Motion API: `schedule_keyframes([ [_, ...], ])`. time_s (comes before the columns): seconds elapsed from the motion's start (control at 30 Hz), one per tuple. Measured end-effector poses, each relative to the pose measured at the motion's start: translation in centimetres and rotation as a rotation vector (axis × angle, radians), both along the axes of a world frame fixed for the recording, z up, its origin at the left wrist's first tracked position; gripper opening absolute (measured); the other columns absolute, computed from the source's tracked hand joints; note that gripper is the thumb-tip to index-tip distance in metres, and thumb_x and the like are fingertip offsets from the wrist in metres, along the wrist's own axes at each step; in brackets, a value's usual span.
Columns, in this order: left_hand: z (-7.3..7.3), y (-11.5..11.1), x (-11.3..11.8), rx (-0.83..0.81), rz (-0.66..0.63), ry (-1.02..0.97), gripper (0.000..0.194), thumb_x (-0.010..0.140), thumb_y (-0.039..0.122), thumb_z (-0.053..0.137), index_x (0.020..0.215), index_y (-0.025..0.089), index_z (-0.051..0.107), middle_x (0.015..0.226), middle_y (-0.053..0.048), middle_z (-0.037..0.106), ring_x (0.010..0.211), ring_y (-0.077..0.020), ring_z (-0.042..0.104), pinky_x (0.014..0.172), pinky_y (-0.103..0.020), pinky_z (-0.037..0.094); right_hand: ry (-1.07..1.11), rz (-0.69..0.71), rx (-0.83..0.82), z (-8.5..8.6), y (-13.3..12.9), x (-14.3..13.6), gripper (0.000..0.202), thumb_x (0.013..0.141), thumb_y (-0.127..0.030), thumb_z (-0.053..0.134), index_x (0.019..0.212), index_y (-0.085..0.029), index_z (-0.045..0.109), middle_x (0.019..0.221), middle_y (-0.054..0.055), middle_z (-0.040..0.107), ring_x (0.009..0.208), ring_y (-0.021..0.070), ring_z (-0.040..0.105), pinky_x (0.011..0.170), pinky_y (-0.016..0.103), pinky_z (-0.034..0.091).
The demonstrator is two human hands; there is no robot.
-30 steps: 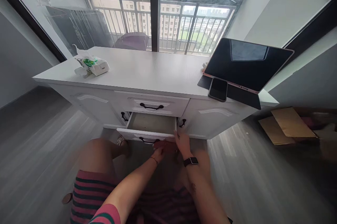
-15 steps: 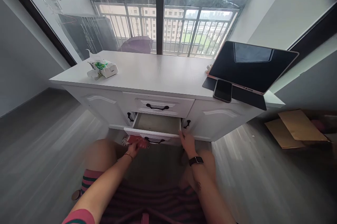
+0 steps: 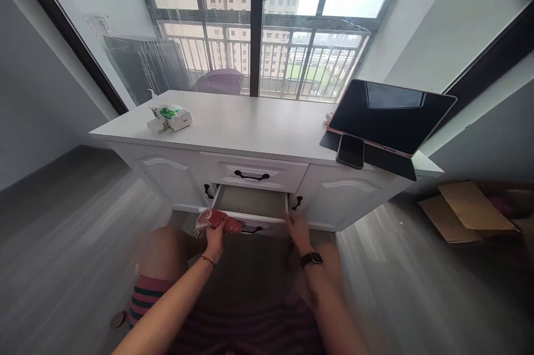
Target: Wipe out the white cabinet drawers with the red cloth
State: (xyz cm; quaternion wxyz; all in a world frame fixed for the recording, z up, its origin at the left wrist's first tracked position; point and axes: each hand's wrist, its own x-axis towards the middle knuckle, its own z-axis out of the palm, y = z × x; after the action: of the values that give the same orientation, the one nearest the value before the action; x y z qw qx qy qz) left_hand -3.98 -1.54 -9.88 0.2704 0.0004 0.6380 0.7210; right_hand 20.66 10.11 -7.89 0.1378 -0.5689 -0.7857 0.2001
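White cabinet (image 3: 258, 127), landmark; all places given from it.
Lower drawer (image 3: 252, 202): at its centre base, pulled open, looks empty.
Left hand (image 3: 216, 231): at the drawer's left front corner, closed around a red patterned cloth item (image 3: 212, 218).
Right hand (image 3: 297, 228): at the drawer's right front edge, fingers resting loosely, holding nothing.
Risk: the cloth could catch on the drawer front, or slip from the one-handed hold.
Change: half a second ago the item sat lower; it has risen toward the opening.
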Motion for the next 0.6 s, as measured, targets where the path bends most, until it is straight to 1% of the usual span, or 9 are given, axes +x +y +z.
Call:
schedule_keyframes([
  [0.1,-0.7,1.1,3.6,0.034,-0.051,-0.099,0.020,0.062,0.010,0.078,0.075,0.014,0.063,0.072,-0.001,0.066,0.066,-0.0126,0.063,0.075,-0.029,0.051,-0.031,0.000,0.006,0.1,0.0,0.0,0.060,0.098,-0.052,0.028,0.078,-0.016,0.071,0.074,0.013,0.071,0.070,0.0240,0.065,0.062,0.029,0.038],
  [0.23,-1.4,2.6,8.3,0.071,-0.143,-0.211,0.023,0.057,0.009,0.080,0.074,0.012,0.065,0.071,-0.003,0.068,0.063,-0.0142,0.065,0.066,-0.028,0.053,-0.040,-0.004,0.013,0.1,0.1,-0.1,0.057,0.098,-0.050,0.030,0.079,-0.016,0.072,0.078,0.014,0.072,0.073,0.0240,0.066,0.063,0.029,0.038],
  [0.33,-1.5,3.3,10.6,0.114,-0.185,-0.291,0.030,0.053,0.008,0.081,0.077,0.014,0.065,0.075,-0.003,0.071,0.066,-0.0156,0.067,0.063,-0.027,0.054,-0.058,-0.004,0.010,0.2,0.2,-0.1,0.057,0.098,-0.049,0.031,0.077,-0.015,0.072,0.079,0.015,0.072,0.074,0.0243,0.067,0.063,0.029,0.039],
  [0.4,-1.3,3.3,11.1,0.149,-0.208,-0.325,0.033,0.051,0.007,0.081,0.079,0.014,0.066,0.077,-0.003,0.072,0.068,-0.0158,0.068,0.064,-0.027,0.054,-0.070,-0.008,0.002,0.3,0.2,-0.1,0.057,0.098,-0.050,0.031,0.078,-0.015,0.072,0.078,0.015,0.072,0.075,0.0247,0.067,0.064,0.030,0.039],
  [0.47,-1.1,3.1,10.6,0.139,-0.231,-0.321,0.032,0.050,0.008,0.081,0.078,0.013,0.066,0.077,-0.004,0.072,0.068,-0.0163,0.068,0.064,-0.027,0.054,-0.073,-0.009,-0.003,0.4,0.2,-0.2,0.058,0.098,-0.051,0.030,0.081,-0.014,0.073,0.079,0.015,0.072,0.076,0.0250,0.067,0.065,0.030,0.039],
  [0.53,-0.8,2.5,9.2,0.093,-0.234,-0.293,0.030,0.052,0.009,0.081,0.077,0.012,0.066,0.075,-0.005,0.071,0.066,-0.0168,0.067,0.062,-0.027,0.053,-0.070,-0.006,-0.009,0.5,0.3,-0.2,0.060,0.098,-0.051,0.029,0.081,-0.015,0.073,0.079,0.014,0.072,0.076,0.0249,0.067,0.066,0.030,0.040],
  [0.6,-0.4,1.8,7.1,0.061,-0.202,-0.266,0.027,0.054,0.009,0.080,0.076,0.012,0.065,0.073,-0.004,0.070,0.064,-0.0164,0.066,0.060,-0.027,0.052,-0.069,-0.005,-0.018,0.5,0.3,-0.2,0.061,0.098,-0.051,0.027,0.080,-0.015,0.073,0.078,0.014,0.072,0.076,0.0249,0.067,0.066,0.030,0.040],
])
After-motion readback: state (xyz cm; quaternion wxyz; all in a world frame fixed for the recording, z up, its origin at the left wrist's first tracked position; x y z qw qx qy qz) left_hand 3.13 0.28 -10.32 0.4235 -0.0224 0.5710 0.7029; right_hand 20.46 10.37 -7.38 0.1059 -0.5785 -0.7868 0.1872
